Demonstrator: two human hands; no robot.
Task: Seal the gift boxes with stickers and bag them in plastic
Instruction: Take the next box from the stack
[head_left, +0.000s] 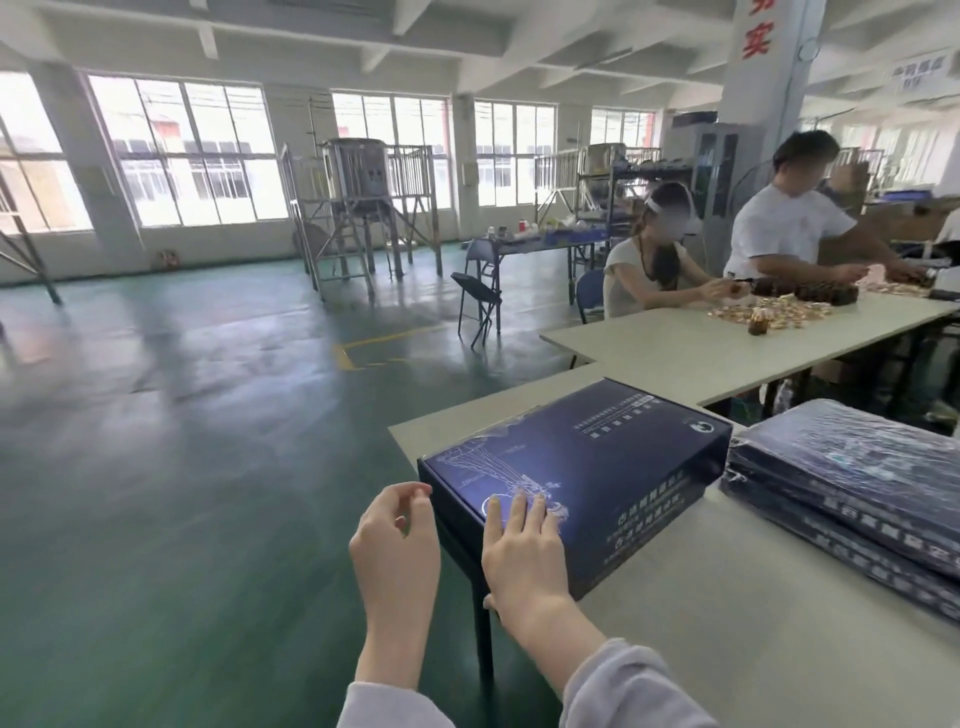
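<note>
Presently the navy gift box (582, 467) lies flat on the pale table (727, 649) at its corner, lid closed. The right hand (524, 551) rests on the lid, fingers straight. The left hand (397, 540) hovers just beside the box's end with its fingers curled; whether it pinches anything cannot be told. A stack of plastic-wrapped boxes (852, 499) sits near, to the right.

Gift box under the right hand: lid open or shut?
Shut. The gift box lies closed, top flush with its sides; the right hand rests flat on it.
</note>
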